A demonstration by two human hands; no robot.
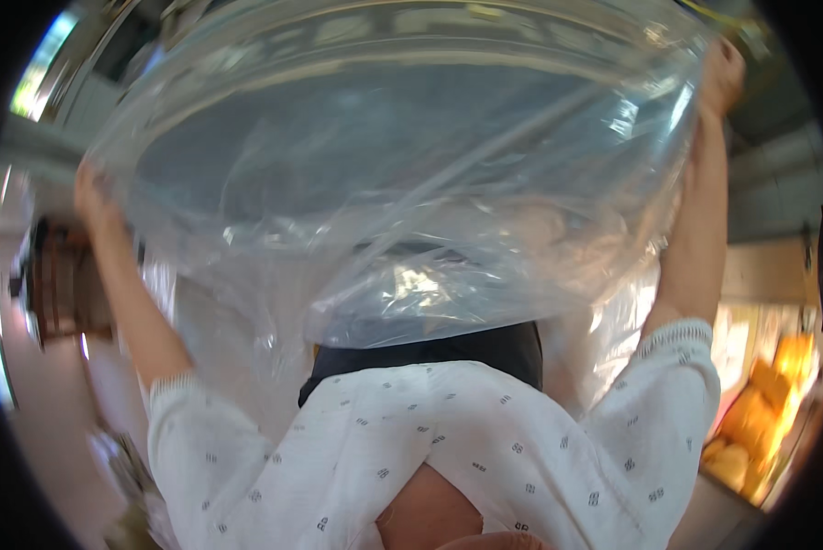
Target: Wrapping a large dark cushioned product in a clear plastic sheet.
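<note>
Clear plastic bag (402, 165), large and thin, held spread overhead across the far view. Left hand (95, 197) and right hand (723, 78) each closed on an opposite edge of its mouth. Judged light, limp, slippery, easily torn; best gripped by bunched rim.

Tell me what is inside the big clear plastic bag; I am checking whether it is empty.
Through the clear plastic bag, held spread by the left hand and right hand, only blurred grey background shows. No contents are visible, though folds and glare near its lower part hide some.
</note>
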